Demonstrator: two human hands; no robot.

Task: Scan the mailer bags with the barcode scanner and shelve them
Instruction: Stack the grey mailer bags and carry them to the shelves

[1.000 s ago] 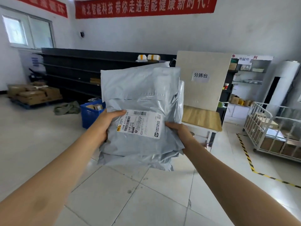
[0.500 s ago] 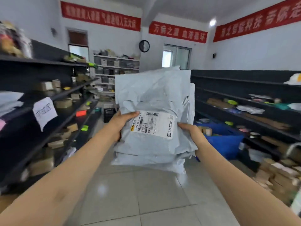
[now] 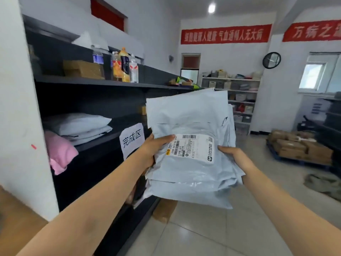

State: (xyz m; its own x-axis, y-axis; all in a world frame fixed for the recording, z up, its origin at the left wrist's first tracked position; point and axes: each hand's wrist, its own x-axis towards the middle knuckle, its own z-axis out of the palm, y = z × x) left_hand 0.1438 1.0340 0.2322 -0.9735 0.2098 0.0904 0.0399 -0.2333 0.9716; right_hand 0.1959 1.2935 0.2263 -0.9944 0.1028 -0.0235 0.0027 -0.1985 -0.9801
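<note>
Dark shelf rack (image 3: 96, 82) on left, white bags (image 3: 79, 124) on its middle shelf. Stack of grey mailer bags (image 3: 190, 174) held upright in the air beside it. Left hand (image 3: 154, 150) grips the stack's left edge, thumb on the shipping label (image 3: 192, 147); right hand (image 3: 233, 156) grips the right edge.

Non-task items, by clock position. 12 o'clock: red cloth banner with white characters (image 3: 226, 34), with a glowing round ceiling lamp (image 3: 211, 7) above it. 1 o'clock: round black-rimmed wall clock (image 3: 271, 60). 10 o'clock: cluster of clear plastic drink bottles (image 3: 122, 66), just right of a flat brown cardboard box (image 3: 83, 69). 9 o'clock: pink folded cloth (image 3: 60, 152); nearer centre, white paper sign with black characters (image 3: 132, 139). 3 o'clock: stacked brown cardboard cartons (image 3: 299, 145). 4 o'clock: olive-green cloth heap (image 3: 323, 183) on the floor.
</note>
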